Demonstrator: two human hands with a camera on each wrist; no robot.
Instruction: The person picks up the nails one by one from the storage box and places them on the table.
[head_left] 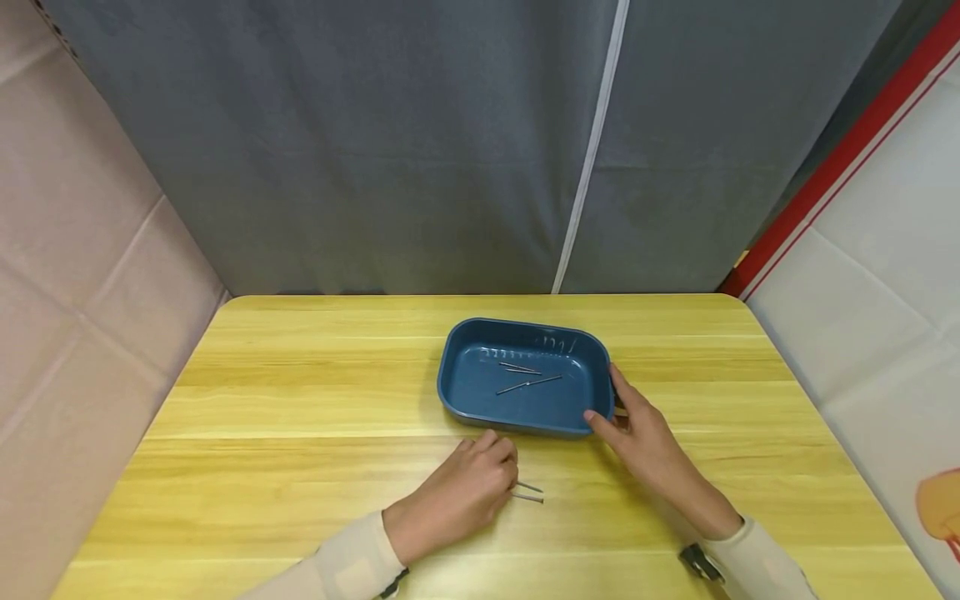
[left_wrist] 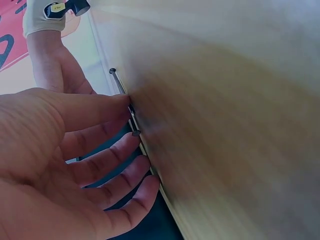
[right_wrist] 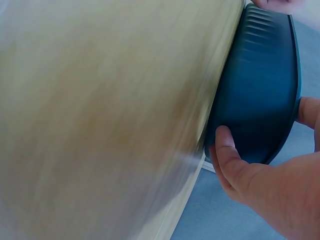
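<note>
A wide bench (head_left: 300, 400) of pale yellow wood fills the near half of the scene, with a grey curtain (head_left: 375, 142) hanging behind its far edge and a white zip line running down the cloth.

A dark blue tray (head_left: 457, 392) sits on the bench a little right of centre, toward the far side. Inside it lie a few thin nails (head_left: 528, 384), loosely crossed near the middle of the tray floor.

The right hand (head_left: 637, 433) rests against the tray's near right corner. Its thumb lies on the near outer wall and its fingers reach along the right-hand rim, so the corner sits in the crook of the hand; the right wrist view shows the thumb (right_wrist: 225, 150) pressed on the blue wall and another fingertip round the rim.

The left hand (head_left: 468, 492) lies on the bench just near the tray's near left edge, apart from it. Its fingers are curled down and drawn together, their tips meeting two loose nails (head_left: 528, 492) that lie flat on the wood and stick out to the right of the hand. In the left wrist view the fingertips (left_wrist: 120, 102) touch these nails against the bench; whether they are actually pinched cannot be told.
</note>
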